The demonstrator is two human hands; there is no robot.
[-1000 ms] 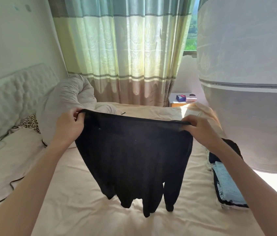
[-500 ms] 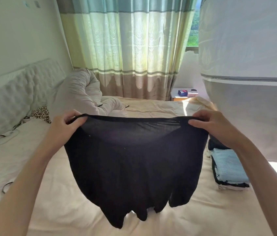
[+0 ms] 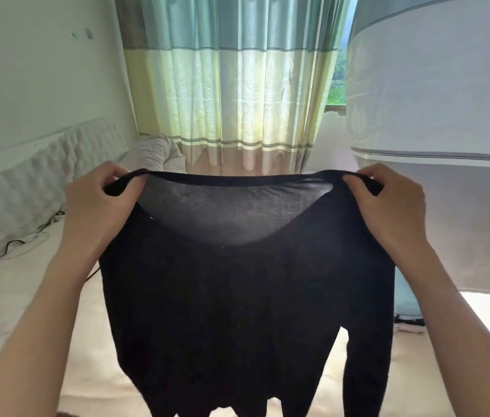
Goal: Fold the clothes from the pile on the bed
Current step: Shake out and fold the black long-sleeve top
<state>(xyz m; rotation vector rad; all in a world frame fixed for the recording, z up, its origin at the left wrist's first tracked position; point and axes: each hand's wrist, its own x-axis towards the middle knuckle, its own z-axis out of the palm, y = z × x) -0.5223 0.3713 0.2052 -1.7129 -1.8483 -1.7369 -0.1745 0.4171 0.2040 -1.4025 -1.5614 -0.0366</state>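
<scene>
Headboard: a pale padded headboard [image 3: 36, 173] runs along the wall, well out past the left hand's knuckles.
Cable: a dark cable [image 3: 24, 240] lies on the sheet below the headboard, outward of the left wrist.
Left hand: the left hand [image 3: 99, 200] is raised in front of the camera, its fingers curled and thumb pressed down, pinching the left end of the garment's upper edge; a small loop of black cloth sticks up between thumb and fingers.
Duvet: a bunched grey duvet [image 3: 159, 152] lies just beyond the left fingertips, against the foot of the curtain.
Garment: the black garment [image 3: 246, 311] hangs in the air, stretched taut from one set of fingers to the other. Its top band is thin enough for light to show through; below the fingers it drops as one dark sheet and ends in several hanging strips near the bottom edge. It hangs over the bed [image 3: 11, 290] and hides most of it.
Curtain: a green, yellow and beige striped curtain [image 3: 228, 85] hangs beyond the garment, above the gap between the hands.
Right hand: the right hand [image 3: 388, 203] mirrors the left, fingers curled over and thumb clamped on the right end of the same edge.
Folded clothes: a light blue folded stack [image 3: 406, 299] shows below the right wrist, partly hidden by the forearm.
White cloth: a large white cloth [image 3: 448, 130] hangs just beyond and outward of the right fingers.
</scene>
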